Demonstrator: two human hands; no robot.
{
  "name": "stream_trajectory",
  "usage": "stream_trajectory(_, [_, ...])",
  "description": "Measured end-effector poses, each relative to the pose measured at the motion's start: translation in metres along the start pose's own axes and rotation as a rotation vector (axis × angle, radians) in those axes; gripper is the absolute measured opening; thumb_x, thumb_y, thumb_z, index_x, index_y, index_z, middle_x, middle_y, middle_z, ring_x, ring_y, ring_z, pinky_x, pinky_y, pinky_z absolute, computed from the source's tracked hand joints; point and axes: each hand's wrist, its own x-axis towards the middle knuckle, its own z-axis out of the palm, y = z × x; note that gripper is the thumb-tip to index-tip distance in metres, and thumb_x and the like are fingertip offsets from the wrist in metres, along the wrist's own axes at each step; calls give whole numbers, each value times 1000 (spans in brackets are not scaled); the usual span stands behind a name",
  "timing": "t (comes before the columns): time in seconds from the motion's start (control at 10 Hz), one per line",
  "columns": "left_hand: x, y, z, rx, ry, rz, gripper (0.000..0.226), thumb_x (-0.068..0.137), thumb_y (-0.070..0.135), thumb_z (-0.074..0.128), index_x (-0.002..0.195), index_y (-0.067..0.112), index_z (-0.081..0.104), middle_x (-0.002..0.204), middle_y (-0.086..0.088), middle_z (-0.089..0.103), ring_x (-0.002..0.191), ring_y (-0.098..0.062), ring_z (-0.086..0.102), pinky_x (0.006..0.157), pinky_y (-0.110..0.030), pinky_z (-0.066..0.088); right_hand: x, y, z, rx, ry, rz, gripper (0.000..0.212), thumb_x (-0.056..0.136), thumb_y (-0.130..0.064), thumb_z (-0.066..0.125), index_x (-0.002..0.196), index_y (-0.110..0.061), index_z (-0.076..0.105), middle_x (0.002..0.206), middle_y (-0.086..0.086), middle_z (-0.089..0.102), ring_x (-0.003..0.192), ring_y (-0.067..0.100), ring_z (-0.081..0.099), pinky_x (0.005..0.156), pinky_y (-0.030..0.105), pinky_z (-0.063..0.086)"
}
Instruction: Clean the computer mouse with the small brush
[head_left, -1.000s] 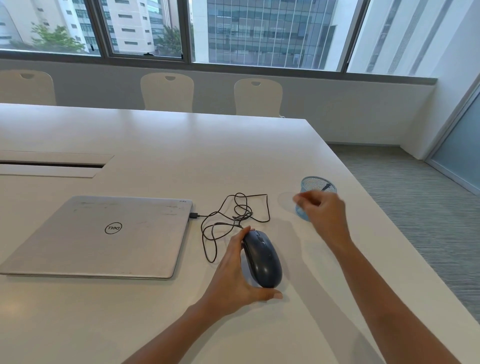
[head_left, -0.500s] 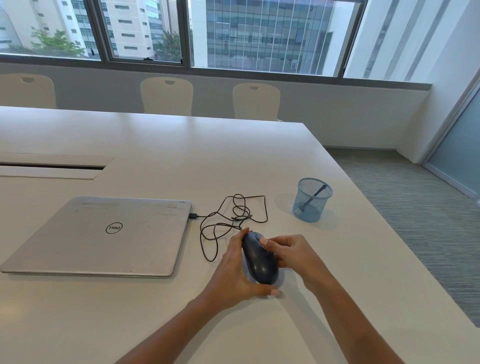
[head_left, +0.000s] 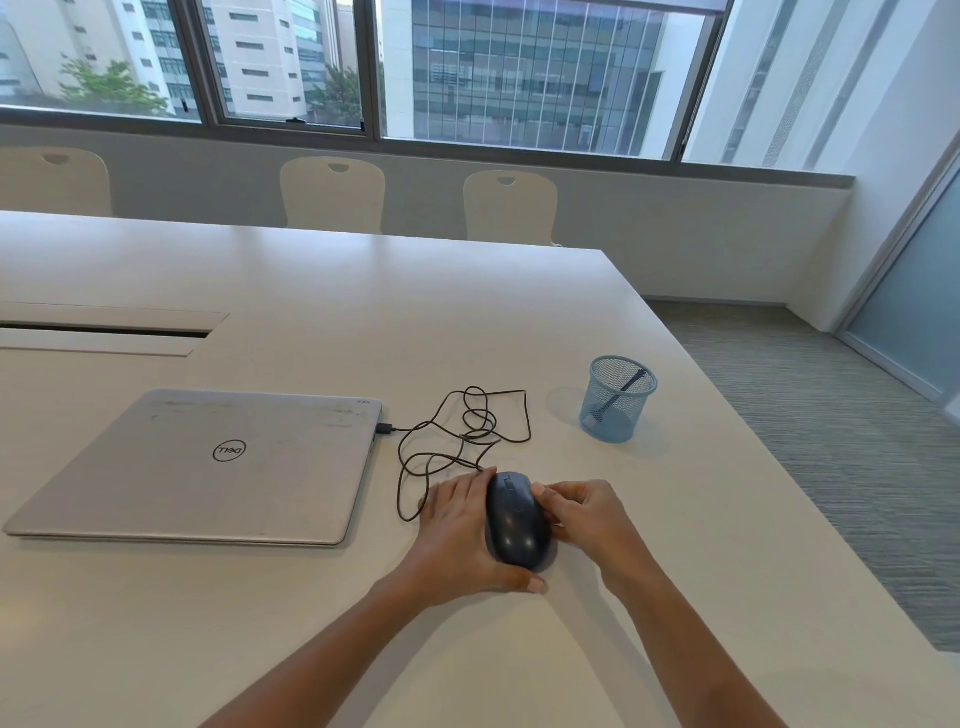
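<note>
Head view shows my left hand (head_left: 457, 540) and right hand (head_left: 587, 512) cupping the dark oval computer mouse (head_left: 517, 519) on the white tabletop (head_left: 311, 623). The small dark brush (head_left: 618, 397) leans in the blue mesh cup (head_left: 618, 400), far-right, nearer my right hand, which I think must fetch it.

Your mouse (head_left: 517, 522): dark, glossy, wired, flat on the white table (head_left: 311, 623), nose toward 12 o'clock, scroll wheel visible. Its black cable (head_left: 457, 431) runs off toward 11 o'clock in loose tangled loops and ends at a plug. Your brush (head_left: 618, 397): dark, thin, leaning tilted inside the blue mesh cup (head_left: 615, 426), at 1 o'clock from the mouse, well apart.
</note>
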Motion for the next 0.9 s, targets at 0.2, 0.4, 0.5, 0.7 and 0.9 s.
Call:
stream_trajectory(0.2, [-1,2,-3,18,-50,5,135,51,81,76,156,22,14,150,10,27,123,4,12,107,-23,10,-3,5,1,-48,36,-11,17,93,-26,68,88,-15,80,84,5,78,88,24,74,89,46,59])
stream_trajectory(0.4, [-1,3,-5,31,-93,-1,136,53,80,76,157,20,10,152,9,25,122,6,10,112,-27,11,-5,5,0,-66,46,-19,16,93,-25,68,92,-14,80,86,4,78,87,22,74,88,44,59])
stream_trajectory(0.5, [-4,8,-6,42,-107,-19,136,57,76,77,157,16,8,159,5,18,140,-5,8,121,-37,5,-6,4,0,-81,53,-27,17,92,-24,68,90,-13,81,81,3,77,86,23,74,88,46,59])
stream_trajectory(0.7, [-9,14,-16,-16,-53,-39,102,66,67,78,147,22,35,146,6,42,135,-15,36,111,-34,33,-4,4,-4,-113,64,-33,16,92,-27,68,87,-16,79,82,2,78,85,23,75,87,45,59])
stream_trajectory(0.9, [-9,16,-39,-12,72,-99,36,94,46,62,124,26,64,117,14,68,102,-1,62,88,-22,50,-2,-15,-12,-209,159,-92,27,93,-32,68,106,-10,77,101,6,78,93,23,73,94,43,57])
